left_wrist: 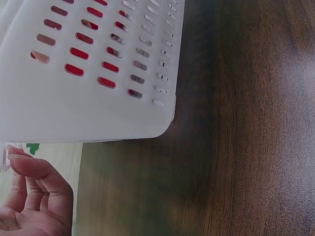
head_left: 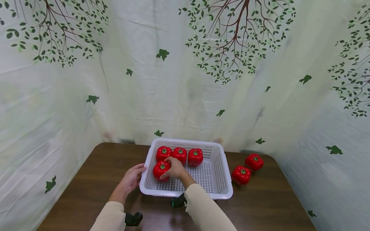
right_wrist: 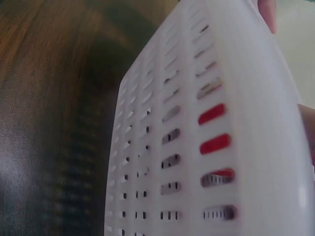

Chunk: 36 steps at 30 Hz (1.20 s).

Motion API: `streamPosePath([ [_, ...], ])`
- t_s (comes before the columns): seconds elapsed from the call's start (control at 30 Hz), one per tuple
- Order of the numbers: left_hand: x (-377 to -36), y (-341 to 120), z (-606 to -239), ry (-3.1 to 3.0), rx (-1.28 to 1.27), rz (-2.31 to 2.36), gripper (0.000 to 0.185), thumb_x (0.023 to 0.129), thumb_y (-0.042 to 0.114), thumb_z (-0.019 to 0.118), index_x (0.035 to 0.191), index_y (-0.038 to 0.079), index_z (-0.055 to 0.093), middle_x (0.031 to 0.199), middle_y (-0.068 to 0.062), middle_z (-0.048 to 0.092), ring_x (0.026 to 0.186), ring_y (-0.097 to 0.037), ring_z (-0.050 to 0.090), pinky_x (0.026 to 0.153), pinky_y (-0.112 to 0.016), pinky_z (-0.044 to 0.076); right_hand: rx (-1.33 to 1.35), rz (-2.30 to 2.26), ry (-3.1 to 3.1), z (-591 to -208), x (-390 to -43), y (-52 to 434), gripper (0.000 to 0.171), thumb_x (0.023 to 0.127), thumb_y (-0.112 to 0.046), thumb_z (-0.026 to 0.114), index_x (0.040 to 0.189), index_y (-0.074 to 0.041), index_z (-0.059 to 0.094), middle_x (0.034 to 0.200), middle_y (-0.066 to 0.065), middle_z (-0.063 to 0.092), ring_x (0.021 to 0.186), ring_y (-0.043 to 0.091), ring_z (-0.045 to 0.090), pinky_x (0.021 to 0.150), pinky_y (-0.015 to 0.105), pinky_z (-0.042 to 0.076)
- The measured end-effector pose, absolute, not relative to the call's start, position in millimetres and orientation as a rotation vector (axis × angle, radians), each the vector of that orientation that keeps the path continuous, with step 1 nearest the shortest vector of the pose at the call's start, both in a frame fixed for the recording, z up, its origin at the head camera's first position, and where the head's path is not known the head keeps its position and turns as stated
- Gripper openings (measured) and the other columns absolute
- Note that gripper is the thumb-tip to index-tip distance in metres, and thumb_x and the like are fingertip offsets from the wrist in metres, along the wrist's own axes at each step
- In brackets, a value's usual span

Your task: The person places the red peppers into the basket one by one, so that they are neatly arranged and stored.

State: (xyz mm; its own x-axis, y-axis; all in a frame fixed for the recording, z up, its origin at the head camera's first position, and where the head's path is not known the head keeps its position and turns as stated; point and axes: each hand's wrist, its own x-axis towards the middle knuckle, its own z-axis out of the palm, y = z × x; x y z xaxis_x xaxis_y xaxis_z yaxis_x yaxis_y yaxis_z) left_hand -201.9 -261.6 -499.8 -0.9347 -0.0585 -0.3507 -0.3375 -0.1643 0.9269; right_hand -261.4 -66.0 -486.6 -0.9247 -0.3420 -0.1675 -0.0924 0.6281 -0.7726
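Observation:
A white slotted basket [head_left: 202,194] stands on the dark wooden table [head_left: 95,173]. In the head view my right hand [head_left: 172,168] reaches over the front rim, its fingers curled round a red pepper [head_left: 160,170] at the basket's front left. Three more red peppers [head_left: 180,154] sit in a row along the far wall. My left hand [head_left: 135,175] lies with relaxed fingers against the basket's left rim and holds nothing. The left wrist view shows the left hand [left_wrist: 34,196] loosely curled beside the basket wall [left_wrist: 88,108]. The right wrist view shows only the basket wall [right_wrist: 256,123], with red behind its slots.
Two red peppers [head_left: 241,174] [head_left: 254,161] lie on the table right of the basket. A pale curtain [head_left: 185,80] printed with trees closes in the table at the back and on both sides. Bare tabletop [left_wrist: 246,147] lies left of the basket.

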Motion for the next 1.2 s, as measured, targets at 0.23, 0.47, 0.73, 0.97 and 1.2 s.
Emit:
streamPosePath([
  [0.23,-202,-260,-499,1.900,-0.475,2.201,0.051,0.099,0.024,0.053,0.140,-0.003,0.039,0.132,-0.022,0.050,0.105,-0.027,0.060,0.092,-0.050,0.049,-0.369,-1.188,2.554,-488,-260,-67,0.071,0.064,-0.017,0.089,0.125,-0.017,0.054,0.123,0.005,0.057,0.114,0.028,0.052,0.092,0.049,0.050],
  [0.47,-202,-259,-499,1.911,-0.473,2.193,0.050,0.100,0.025,0.052,0.140,-0.002,0.038,0.132,-0.021,0.050,0.104,-0.025,0.059,0.092,-0.049,0.050,-0.372,-1.226,2.536,-484,-257,-60,0.069,0.064,-0.018,0.089,0.124,-0.018,0.055,0.120,0.005,0.057,0.111,0.027,0.053,0.089,0.048,0.052],
  [0.73,-201,-260,-499,1.913,-0.458,2.196,0.050,0.099,0.025,0.053,0.139,-0.002,0.039,0.122,-0.013,0.057,0.099,-0.021,0.061,0.090,-0.046,0.051,-0.367,-1.348,2.440,-474,-258,-42,0.066,0.067,-0.013,0.087,0.124,-0.013,0.055,0.125,0.014,0.055,0.114,0.032,0.051,0.086,0.045,0.054],
  [0.97,-202,-264,-497,1.913,-0.438,2.184,0.049,0.100,0.023,0.052,0.139,-0.004,0.039,0.119,-0.013,0.058,0.097,-0.020,0.061,0.090,-0.048,0.051,-0.371,-1.394,2.412,-473,-260,-20,0.064,0.069,-0.015,0.087,0.124,-0.011,0.055,0.125,0.014,0.057,0.116,0.034,0.052,0.083,0.040,0.055],
  [1.2,-202,-262,-497,1.898,-0.422,2.185,0.051,0.100,0.024,0.051,0.141,-0.005,0.037,0.124,-0.013,0.056,0.100,-0.020,0.060,0.093,-0.047,0.049,-0.323,-1.448,2.402,-471,-263,3,0.058,0.070,-0.016,0.086,0.120,-0.013,0.059,0.127,0.016,0.056,0.117,0.038,0.051,0.088,0.046,0.052],
])
